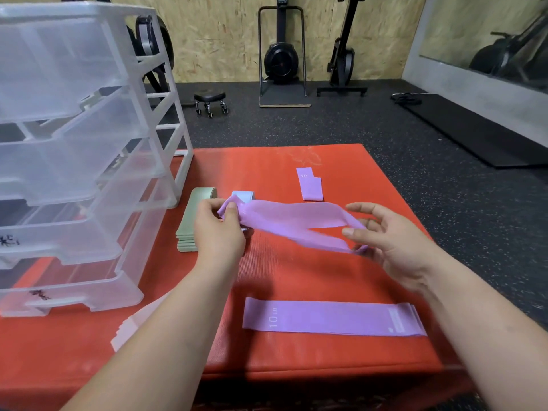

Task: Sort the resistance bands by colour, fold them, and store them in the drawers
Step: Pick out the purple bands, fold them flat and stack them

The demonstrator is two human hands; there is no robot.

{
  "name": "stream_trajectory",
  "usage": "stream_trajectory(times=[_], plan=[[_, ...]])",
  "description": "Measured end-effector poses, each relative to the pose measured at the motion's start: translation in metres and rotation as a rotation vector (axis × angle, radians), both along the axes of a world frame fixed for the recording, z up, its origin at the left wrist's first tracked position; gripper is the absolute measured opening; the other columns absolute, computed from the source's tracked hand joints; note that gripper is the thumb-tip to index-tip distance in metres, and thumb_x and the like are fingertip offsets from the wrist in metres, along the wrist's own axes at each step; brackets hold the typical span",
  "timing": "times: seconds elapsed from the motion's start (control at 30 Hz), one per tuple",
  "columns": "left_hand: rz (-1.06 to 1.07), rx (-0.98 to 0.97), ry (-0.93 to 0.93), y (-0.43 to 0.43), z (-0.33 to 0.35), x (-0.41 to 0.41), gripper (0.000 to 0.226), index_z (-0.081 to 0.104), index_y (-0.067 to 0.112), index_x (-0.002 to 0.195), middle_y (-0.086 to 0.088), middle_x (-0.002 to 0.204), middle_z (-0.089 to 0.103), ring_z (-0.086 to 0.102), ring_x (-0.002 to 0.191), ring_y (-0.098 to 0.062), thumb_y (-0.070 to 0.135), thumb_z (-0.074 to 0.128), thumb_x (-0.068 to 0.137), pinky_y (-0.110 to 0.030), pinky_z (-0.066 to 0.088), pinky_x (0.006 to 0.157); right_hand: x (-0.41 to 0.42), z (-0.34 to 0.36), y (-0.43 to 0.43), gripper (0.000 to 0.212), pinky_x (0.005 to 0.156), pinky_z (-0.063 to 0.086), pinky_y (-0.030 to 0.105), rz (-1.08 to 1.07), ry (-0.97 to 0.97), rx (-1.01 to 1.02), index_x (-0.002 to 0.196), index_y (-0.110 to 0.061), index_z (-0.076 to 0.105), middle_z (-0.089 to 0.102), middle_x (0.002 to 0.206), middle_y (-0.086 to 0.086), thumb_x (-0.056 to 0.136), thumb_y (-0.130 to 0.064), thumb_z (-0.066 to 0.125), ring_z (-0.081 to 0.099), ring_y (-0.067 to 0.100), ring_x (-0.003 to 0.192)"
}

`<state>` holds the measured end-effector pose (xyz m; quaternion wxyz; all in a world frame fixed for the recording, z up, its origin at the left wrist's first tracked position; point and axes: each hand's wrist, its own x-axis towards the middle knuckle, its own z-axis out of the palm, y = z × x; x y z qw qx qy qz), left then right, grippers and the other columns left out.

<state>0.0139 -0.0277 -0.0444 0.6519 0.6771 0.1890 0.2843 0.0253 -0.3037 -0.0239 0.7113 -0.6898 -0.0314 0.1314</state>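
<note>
while on speckled floor (pixel 385 134), red mat (pixel 296 277)

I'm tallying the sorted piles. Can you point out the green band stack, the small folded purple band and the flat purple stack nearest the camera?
green band stack (pixel 186 223): head view, top band's flat face.
folded purple band (pixel 310 188): head view, middle of its upper layer.
flat purple stack (pixel 332 318): head view, centre of top band.

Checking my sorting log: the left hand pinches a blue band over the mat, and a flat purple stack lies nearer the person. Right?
No. The head view shows the left hand pinching a purple band, not blue; the rest is right.
</note>
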Motion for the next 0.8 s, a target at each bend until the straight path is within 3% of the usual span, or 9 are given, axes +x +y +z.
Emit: stream_trajectory(times=[0.1,0.17,0.2,0.3,0.43,0.5,0.6,0.7,0.8], plan=[[-0.023,-0.048,0.02,-0.002,-0.001,-0.001,0.008,0.06,0.007,0.109,-0.006,0.094,0.069,0.071,0.066,-0.007,0.011,0.055,0.107,-0.031,0.062,0.06,0.001,-0.008,-0.005,0.048,0.074,0.057,0.023,-0.136,-0.155,-0.303,0.116,-0.021,0.073,0.072,0.103,0.006,0.081,0.012,0.075,0.07,0.013,0.079],[-0.041,-0.062,0.025,-0.004,-0.001,-0.002,0.011,0.06,0.004,0.111,-0.009,0.096,0.07,0.072,0.063,-0.008,0.013,0.055,0.108,-0.041,0.063,0.066,0.004,-0.013,-0.009,0.035,0.071,0.058,0.023,-0.284,-0.19,-0.424,0.104,-0.021,0.078,0.075,0.096,0.004,0.085,0.007,0.071,0.071,0.017,0.076],[-0.046,-0.072,0.023,-0.005,-0.002,-0.001,0.012,0.06,0.004,0.111,-0.012,0.098,0.071,0.073,0.065,-0.011,0.015,0.056,0.108,-0.044,0.064,0.068,0.006,-0.017,-0.012,0.029,0.073,0.059,0.03,-0.344,-0.208,-0.483,0.098,-0.022,0.079,0.077,0.091,0.002,0.086,0.003,0.07,0.073,0.021,0.076],[-0.046,-0.094,0.048,-0.005,-0.001,-0.001,0.013,0.061,0.006,0.11,-0.011,0.1,0.07,0.075,0.067,-0.015,0.018,0.058,0.107,-0.045,0.065,0.07,0.005,-0.018,-0.022,0.02,0.072,0.057,0.034,-0.393,-0.244,-0.624,0.089,-0.024,0.08,0.077,0.077,-0.002,0.087,-0.006,0.072,0.074,0.021,0.068],[-0.005,-0.076,0.086,-0.003,-0.004,0.001,0.01,0.064,0.011,0.107,-0.007,0.096,0.069,0.07,0.074,-0.021,0.02,0.059,0.103,-0.045,0.063,0.073,0.004,-0.006,-0.027,0.022,0.074,0.066,0.032,-0.254,0.055,-0.086,0.113,-0.007,0.073,0.079,0.091,0.015,0.093,0.002,0.071,0.075,0.023,0.079],[0.015,-0.118,0.101,0.0,-0.005,0.003,0.007,0.062,0.01,0.106,-0.006,0.092,0.067,0.067,0.071,-0.02,0.015,0.058,0.105,-0.04,0.061,0.069,0.004,0.002,-0.031,0.03,0.082,0.065,0.033,-0.153,0.186,0.184,0.123,-0.005,0.069,0.077,0.104,0.014,0.093,-0.004,0.07,0.075,0.023,0.09],[-0.004,-0.209,0.112,0.002,-0.008,0.005,0.014,0.062,0.005,0.11,-0.012,0.094,0.071,0.073,0.066,-0.023,0.016,0.061,0.102,-0.049,0.063,0.078,0.001,0.009,-0.035,0.031,0.096,0.06,0.038,-0.048,0.251,0.481,0.124,-0.009,0.068,0.073,0.117,0.013,0.094,-0.011,0.063,0.072,0.023,0.103],[-0.029,-0.223,0.115,-0.004,-0.007,0.003,0.01,0.062,0.006,0.11,-0.015,0.101,0.07,0.072,0.064,-0.02,0.015,0.059,0.107,-0.043,0.064,0.07,-0.001,0.01,-0.029,0.014,0.099,0.058,0.045,-0.05,0.278,0.651,0.108,-0.014,0.066,0.072,0.102,0.007,0.096,-0.013,0.059,0.072,0.02,0.095],[-0.042,-0.212,0.097,-0.007,-0.009,0.005,0.006,0.063,0.011,0.104,-0.017,0.105,0.072,0.072,0.08,-0.024,0.014,0.059,0.106,-0.033,0.063,0.061,0.001,0.008,-0.025,0.003,0.097,0.057,0.044,0.0,0.239,0.626,0.094,-0.02,0.061,0.058,0.077,-0.001,0.097,-0.02,0.062,0.063,0.015,0.079]])
